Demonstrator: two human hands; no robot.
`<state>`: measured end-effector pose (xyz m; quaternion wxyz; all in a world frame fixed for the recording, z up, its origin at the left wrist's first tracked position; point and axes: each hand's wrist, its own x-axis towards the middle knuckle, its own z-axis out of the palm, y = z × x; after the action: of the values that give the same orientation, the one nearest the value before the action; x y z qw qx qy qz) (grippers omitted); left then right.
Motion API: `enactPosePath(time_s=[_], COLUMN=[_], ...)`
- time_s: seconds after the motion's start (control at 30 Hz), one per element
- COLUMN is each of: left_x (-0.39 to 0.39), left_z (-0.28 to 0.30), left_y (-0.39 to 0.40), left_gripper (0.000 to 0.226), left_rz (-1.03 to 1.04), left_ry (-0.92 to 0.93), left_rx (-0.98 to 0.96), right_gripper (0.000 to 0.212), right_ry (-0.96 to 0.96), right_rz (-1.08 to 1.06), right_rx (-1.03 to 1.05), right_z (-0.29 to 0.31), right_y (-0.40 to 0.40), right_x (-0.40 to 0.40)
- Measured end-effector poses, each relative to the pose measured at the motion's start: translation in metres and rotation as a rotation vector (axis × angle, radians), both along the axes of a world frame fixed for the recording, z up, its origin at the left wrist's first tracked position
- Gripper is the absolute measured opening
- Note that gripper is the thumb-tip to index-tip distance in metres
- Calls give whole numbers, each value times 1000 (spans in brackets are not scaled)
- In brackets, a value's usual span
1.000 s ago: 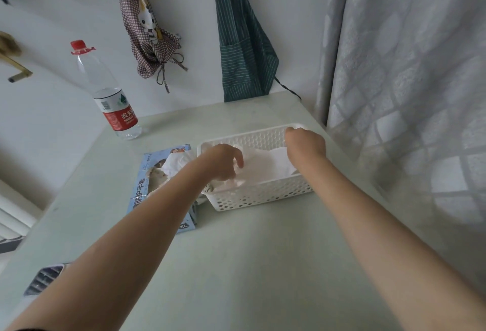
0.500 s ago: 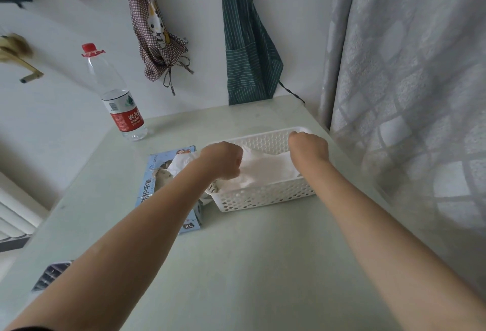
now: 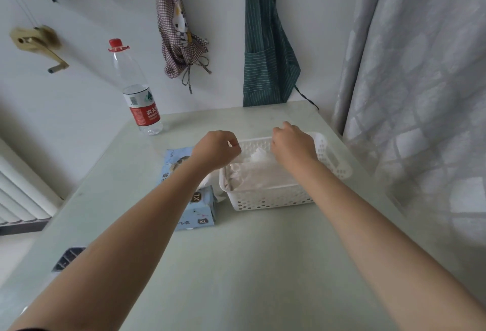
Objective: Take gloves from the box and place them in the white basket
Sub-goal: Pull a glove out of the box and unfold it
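Soft, even daylight enters through the pale curtain filling the right of the frame. Shadows are faint. No glare. Wide-angle distortion bends lines toward the edges. Mild blur softens the upper left corner and both hands.

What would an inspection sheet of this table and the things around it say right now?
Surface: pale green table, bare at the front.
Job's things: white basket holding white gloves; blue glove box beside it on the left.
Clutter: water bottle upright at the back left.
Hands: left hand and right hand above the basket, fingers curled; whether they hold anything cannot be told.
Cables: thin dark cord by the striped apron.
Surroundings: checked apron, curtain.
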<state>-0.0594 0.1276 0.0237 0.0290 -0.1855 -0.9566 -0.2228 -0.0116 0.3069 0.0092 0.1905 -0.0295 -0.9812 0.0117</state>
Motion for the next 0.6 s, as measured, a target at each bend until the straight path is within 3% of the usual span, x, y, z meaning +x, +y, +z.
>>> enactPosePath(time_s=[0.13,0.23,0.37,0.6], left_x=[-8,-5,5,-2], left_z=[0,0,-9,-18], left_y=[-55,-87,-97,-116], left_gripper=[13,20,31,15], left_rz=[108,42,-22,69], left_ry=[-57,-173,-333,-75], left_rx=[-78,-136,-97,-12], right_gripper=[20,15,28,39], right_ry=[-62,-209,-432,-393], right_rz=[235,368,373,333], right_rx=[-223,-204,-145,-46], right_z=[3,9,8,4], right_y=[-53,-96,-118,-128], right_x=[-9,-15,-14,-12])
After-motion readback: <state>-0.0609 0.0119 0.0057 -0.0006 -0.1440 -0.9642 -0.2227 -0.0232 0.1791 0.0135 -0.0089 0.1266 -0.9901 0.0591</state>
